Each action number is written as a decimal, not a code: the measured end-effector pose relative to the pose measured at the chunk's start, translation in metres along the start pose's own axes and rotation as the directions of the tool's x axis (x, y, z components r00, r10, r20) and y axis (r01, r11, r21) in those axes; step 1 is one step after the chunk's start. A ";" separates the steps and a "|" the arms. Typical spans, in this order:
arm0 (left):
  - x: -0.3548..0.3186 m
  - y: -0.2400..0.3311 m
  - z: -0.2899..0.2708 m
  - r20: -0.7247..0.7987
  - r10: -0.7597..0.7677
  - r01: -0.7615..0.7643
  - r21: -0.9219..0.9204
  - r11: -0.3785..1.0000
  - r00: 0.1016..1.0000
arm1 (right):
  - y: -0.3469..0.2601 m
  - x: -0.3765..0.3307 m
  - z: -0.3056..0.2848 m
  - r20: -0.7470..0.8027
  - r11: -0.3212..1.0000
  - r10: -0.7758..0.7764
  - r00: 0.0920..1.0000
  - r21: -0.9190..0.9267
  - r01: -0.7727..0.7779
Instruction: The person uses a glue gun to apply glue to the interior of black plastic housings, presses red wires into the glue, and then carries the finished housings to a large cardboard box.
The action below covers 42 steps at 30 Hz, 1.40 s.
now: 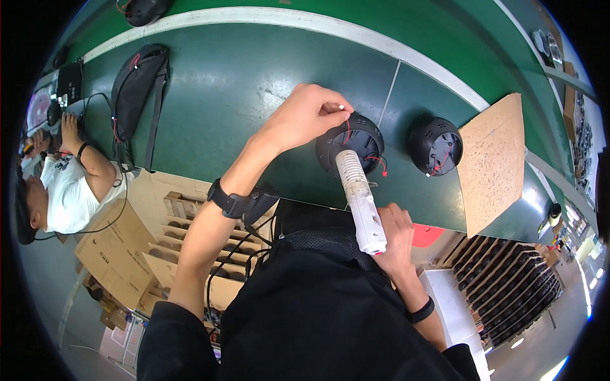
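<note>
My left hand (308,114) is closed in a pinch on a small white connector (341,107) on a thin red wire. The wire comes from a round black housing (367,134) on the green table, its hollow side facing up. A second red wire with a red plug (384,172) hangs over its right rim. My right hand (396,232) is closed at the lower end of a white tube-shaped tool (365,219), perhaps a heat gun, partly hidden behind it. The tool's ribbed barrel points into the housing.
Another black housing (436,147) with red wires sits to the right, against a brown board (492,165). A black pouch (140,92) with a strap lies at left, near a co-worker (79,184). Racks of black round parts (508,286) stand below right.
</note>
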<state>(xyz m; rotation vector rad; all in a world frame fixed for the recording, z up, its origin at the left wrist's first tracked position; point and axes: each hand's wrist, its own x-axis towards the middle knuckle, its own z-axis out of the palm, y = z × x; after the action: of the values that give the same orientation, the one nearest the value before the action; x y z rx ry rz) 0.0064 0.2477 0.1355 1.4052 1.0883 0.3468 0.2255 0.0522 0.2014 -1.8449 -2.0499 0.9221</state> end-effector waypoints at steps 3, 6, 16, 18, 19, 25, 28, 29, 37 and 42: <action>-0.010 -0.009 -0.007 0.046 -0.040 0.042 -0.052 0.998 0.998 | 0.003 0.000 0.001 0.000 1.000 0.018 1.000 0.011 -0.018; -0.027 -0.017 -0.018 0.137 -0.043 0.061 -0.134 0.989 0.990 | 0.004 0.000 0.001 -0.001 1.000 0.026 1.000 0.015 -0.026; -0.059 -0.040 -0.001 0.426 -0.044 0.061 -0.026 0.998 0.904 | 0.001 0.004 -0.001 0.022 1.000 0.017 1.000 0.023 -0.017; -0.059 -0.040 0.000 0.418 -0.042 0.059 -0.029 0.998 0.908 | -0.001 0.005 -0.003 0.025 0.999 0.028 0.999 0.020 -0.029; -0.059 -0.039 -0.001 0.412 -0.036 0.053 -0.029 0.998 0.910 | -0.002 0.005 -0.004 0.029 0.999 0.041 0.999 0.020 -0.042; -0.058 -0.038 -0.005 0.388 -0.025 0.045 -0.043 0.998 0.921 | 0.001 0.000 -0.005 0.036 0.997 0.063 0.997 0.035 -0.064; -0.057 -0.037 -0.008 0.349 0.007 0.025 -0.087 0.996 0.937 | 0.000 -0.002 -0.005 0.038 0.996 0.064 0.997 0.056 -0.066; -0.056 -0.038 -0.008 0.315 0.040 0.002 -0.131 0.991 0.948 | -0.001 -0.002 -0.004 0.037 0.996 0.065 0.997 0.054 -0.067; -0.033 -0.031 0.007 0.100 0.002 0.031 -0.329 0.944 0.995 | -0.004 0.000 0.004 0.008 0.999 0.033 0.999 0.009 -0.033; -0.035 -0.032 0.005 0.085 -0.026 0.052 -0.323 0.945 0.996 | 0.000 -0.008 0.000 0.023 0.997 -0.001 1.000 0.075 -0.001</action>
<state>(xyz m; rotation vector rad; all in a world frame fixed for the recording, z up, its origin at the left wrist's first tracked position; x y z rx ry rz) -0.0199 0.2116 0.1199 1.0926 0.9428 0.4178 0.2267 0.0450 0.2032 -1.8035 -1.9999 1.0108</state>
